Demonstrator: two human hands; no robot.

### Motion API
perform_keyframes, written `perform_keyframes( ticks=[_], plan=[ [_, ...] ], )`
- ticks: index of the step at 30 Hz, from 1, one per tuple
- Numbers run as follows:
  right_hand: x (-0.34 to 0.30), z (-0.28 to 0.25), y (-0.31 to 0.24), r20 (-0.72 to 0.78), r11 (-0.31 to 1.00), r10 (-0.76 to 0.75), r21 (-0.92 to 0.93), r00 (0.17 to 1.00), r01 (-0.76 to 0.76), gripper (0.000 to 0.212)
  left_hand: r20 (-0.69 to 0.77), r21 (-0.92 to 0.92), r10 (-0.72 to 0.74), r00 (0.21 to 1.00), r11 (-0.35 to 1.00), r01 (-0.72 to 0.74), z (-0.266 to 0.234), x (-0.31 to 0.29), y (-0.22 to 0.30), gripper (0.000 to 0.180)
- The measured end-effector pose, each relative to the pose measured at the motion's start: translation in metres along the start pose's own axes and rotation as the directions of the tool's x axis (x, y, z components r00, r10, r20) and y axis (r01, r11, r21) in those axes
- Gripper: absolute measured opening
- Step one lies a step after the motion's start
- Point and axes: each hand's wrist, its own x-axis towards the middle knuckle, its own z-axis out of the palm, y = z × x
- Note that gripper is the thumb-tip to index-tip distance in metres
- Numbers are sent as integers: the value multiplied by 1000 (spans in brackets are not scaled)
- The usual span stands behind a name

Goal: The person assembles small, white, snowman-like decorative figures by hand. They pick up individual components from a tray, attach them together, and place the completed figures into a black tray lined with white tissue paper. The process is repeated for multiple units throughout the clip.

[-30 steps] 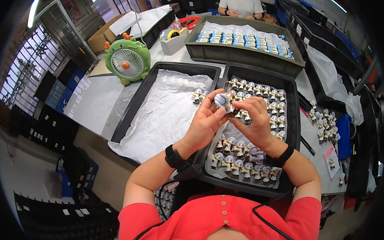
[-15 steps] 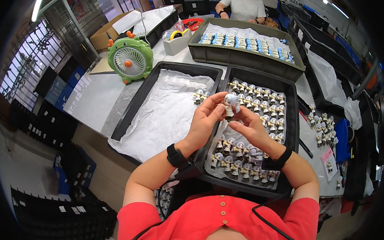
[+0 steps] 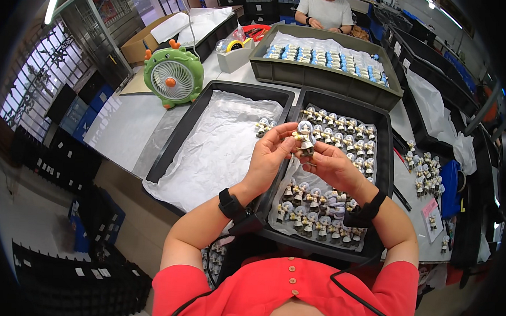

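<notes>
A small figurine (image 3: 305,135) with pale hair and a white-and-gold outfit is held upright between both hands. My left hand (image 3: 272,156) pinches it from the left side. With thumb and fingers, my right hand (image 3: 333,163) grips its lower right part. Below them lies a black tray (image 3: 391,163) lined with white sheet and filled with rows of like figurines (image 3: 312,221). Left of it, a second black tray (image 3: 175,144) bears crumpled white paper (image 3: 220,151) and a few figurines (image 3: 263,126) near its right wall, partly hidden by my left hand.
Behind the trays stands a deep olive bin (image 3: 328,82) of blue-and-white pieces. A green fan (image 3: 174,76) and a tape dispenser (image 3: 235,56) sit at the back left. Loose figurines (image 3: 428,172) stand on the right table side, near a blue box (image 3: 453,187). Another person (image 3: 325,13) sits opposite.
The figurine has been turned so its front now shows more plainly. My right fingers have shifted from beside its head down to its lower part.
</notes>
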Motion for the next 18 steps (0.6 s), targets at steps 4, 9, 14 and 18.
perform_keyframes(
  ticks=[4, 9, 14, 18],
  plan=[
    [0, -3, 1, 8, 1000, 22, 2, 1000, -22, 41, -3, -9, 4, 1000, 1000, -4, 1, 0, 0, 34],
    [2, -5, 2, 45, 984, 51, 166, 998, -58, 41, 2, -70, 72, 997, 995, -72, 3, 0, -2, 31],
    [4, -3, 2, 86, 944, 45, 322, 995, -71, 47, 24, 7, 123, 992, 992, -124, 6, -2, 0, 32],
    [3, -1, 5, -3, 984, 20, 176, 1000, -19, 55, -10, 171, 151, 988, 974, -147, 8, -2, 0, 30]
  ],
)
